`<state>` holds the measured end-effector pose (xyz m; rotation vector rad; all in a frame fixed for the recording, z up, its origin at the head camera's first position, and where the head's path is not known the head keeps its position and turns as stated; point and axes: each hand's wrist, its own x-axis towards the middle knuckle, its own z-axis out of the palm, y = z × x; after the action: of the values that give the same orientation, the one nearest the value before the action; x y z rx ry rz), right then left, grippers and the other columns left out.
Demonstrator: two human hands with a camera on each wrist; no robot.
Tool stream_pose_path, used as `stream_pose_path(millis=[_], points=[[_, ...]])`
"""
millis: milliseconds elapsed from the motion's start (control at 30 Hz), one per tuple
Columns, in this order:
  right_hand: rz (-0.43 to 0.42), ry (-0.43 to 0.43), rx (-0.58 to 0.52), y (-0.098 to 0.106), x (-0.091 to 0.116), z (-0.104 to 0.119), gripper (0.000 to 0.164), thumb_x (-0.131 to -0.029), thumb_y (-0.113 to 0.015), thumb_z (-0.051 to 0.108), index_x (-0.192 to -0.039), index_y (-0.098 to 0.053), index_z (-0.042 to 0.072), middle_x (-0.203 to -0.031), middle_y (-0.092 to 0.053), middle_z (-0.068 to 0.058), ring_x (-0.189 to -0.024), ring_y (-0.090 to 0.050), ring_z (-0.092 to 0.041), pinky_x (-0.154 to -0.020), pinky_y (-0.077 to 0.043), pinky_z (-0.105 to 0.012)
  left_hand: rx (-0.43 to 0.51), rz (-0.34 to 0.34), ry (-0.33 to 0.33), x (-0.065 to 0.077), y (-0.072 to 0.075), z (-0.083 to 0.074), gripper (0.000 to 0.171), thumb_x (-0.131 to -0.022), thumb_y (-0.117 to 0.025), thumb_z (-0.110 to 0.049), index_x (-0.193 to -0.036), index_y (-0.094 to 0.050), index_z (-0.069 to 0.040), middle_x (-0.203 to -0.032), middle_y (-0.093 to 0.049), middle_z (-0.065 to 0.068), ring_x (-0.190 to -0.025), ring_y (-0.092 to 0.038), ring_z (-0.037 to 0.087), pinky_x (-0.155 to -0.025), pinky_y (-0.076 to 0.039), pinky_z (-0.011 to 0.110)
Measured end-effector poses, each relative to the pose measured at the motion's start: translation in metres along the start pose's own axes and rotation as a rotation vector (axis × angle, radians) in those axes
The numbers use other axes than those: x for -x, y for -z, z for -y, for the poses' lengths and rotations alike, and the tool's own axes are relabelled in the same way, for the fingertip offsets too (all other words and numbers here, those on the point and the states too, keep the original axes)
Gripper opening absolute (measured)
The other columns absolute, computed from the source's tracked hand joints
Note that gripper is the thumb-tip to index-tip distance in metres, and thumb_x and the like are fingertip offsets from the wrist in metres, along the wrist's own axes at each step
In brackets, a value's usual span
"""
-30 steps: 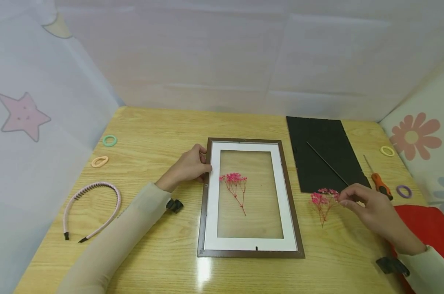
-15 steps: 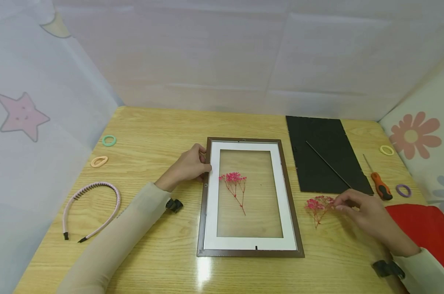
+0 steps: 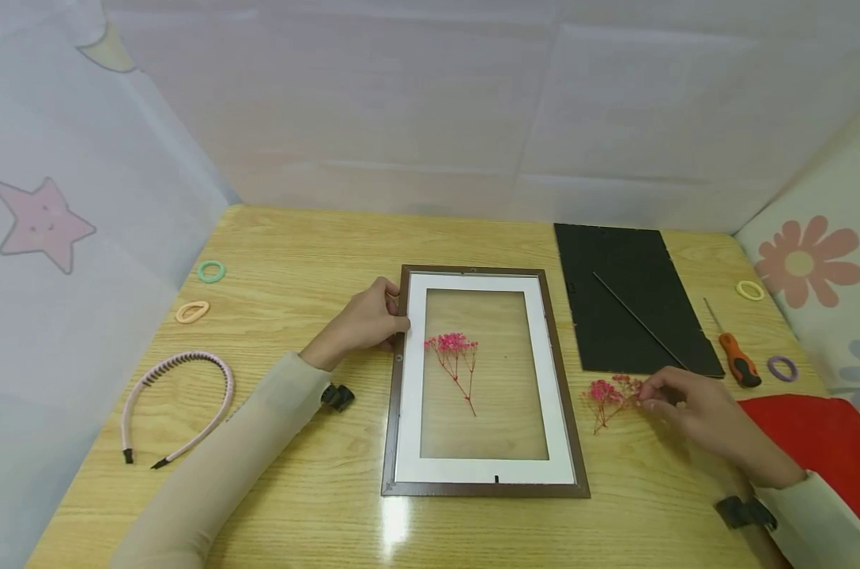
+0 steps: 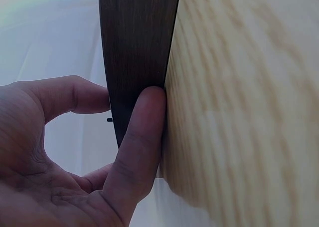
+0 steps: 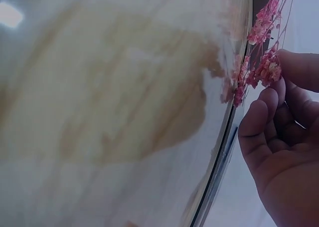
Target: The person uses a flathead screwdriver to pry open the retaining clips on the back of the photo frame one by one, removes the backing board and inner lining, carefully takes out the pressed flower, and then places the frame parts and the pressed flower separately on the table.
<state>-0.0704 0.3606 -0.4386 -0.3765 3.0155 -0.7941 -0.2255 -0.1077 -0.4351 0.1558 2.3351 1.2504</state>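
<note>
A brown picture frame (image 3: 572,442) with a white mat (image 3: 483,472) lies flat at the table's middle. Inside the mat's window, toward its left, rests a sprig of pink dried flowers (image 3: 453,344). My left hand (image 3: 362,320) grips the frame's left edge, thumb on one face and fingers at the side, as the left wrist view shows of the frame edge (image 4: 137,47). To the right of the frame, my right hand (image 3: 700,411) pinches a second pink flower sprig (image 3: 604,393) by its blossoms between thumb and fingertips. Its thin stem points down, just above or on the table; I cannot tell which.
A black backing board (image 3: 615,308) with a thin dark rod (image 3: 636,316) lies at the back right. Beside it are an orange screwdriver (image 3: 736,357), a purple hair tie (image 3: 782,369) and red cloth (image 3: 807,427). A pink headband (image 3: 127,411) lies at left.
My right hand has moved left and slightly down, bringing its pink flower sprig nearer the frame. The left hand, the frame and the sprig inside it have stayed put.
</note>
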Motion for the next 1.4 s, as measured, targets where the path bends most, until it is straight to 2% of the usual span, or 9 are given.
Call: stream_pose_path(millis=[567, 800, 1100, 1400], points=[[-0.004, 0.046, 0.029, -0.0033, -0.0008, -0.0026, 0.025, -0.080, -0.081, 0.001, -0.085, -0.067, 0.021, -0.078, -0.060, 0.013, -0.071, -0.049, 0.007, -0.059, -0.045, -0.013, -0.013, -0.010, -0.001, -0.0012, -0.0010, 0.0005, 0.061, -0.089, -0.068, -0.013, -0.141, -0.037, -0.005, -0.117, -0.050, 0.015, -0.074, -0.066, 0.026, -0.063, -0.065, 0.034], [0.018, 0.027, 0.034, -0.0030, -0.0003, -0.0035, 0.026, -0.080, -0.081, 0.001, -0.085, -0.067, 0.022, -0.077, -0.058, 0.013, -0.071, -0.046, 0.006, -0.059, -0.041, -0.015, -0.009, -0.013, -0.009, -0.0018, -0.0011, 0.0018, 0.060, -0.089, -0.068, -0.013, -0.140, -0.038, -0.005, -0.116, -0.050, 0.014, -0.073, -0.066, 0.026, -0.063, -0.065, 0.035], [0.029, 0.015, 0.022, -0.0036, -0.0006, -0.0041, 0.024, -0.080, -0.080, 0.001, -0.085, -0.068, 0.021, -0.077, -0.061, 0.013, -0.070, -0.049, 0.007, -0.059, -0.044, -0.015, -0.011, -0.017, -0.013, -0.0018, -0.0013, 0.0020, 0.060, -0.089, -0.068, -0.013, -0.140, -0.038, -0.004, -0.116, -0.051, 0.015, -0.073, -0.066, 0.026, -0.063, -0.065, 0.035], [-0.008, 0.023, -0.005, -0.0015, -0.0004, -0.0005, 0.024, -0.081, -0.081, 0.002, -0.086, -0.069, 0.021, -0.079, -0.063, 0.014, -0.069, -0.052, 0.005, -0.058, -0.045, -0.014, -0.008, -0.020, -0.011, -0.0014, -0.0016, 0.0020, 0.060, -0.089, -0.068, -0.013, -0.139, -0.038, -0.004, -0.116, -0.051, 0.015, -0.073, -0.067, 0.026, -0.063, -0.065, 0.035]])
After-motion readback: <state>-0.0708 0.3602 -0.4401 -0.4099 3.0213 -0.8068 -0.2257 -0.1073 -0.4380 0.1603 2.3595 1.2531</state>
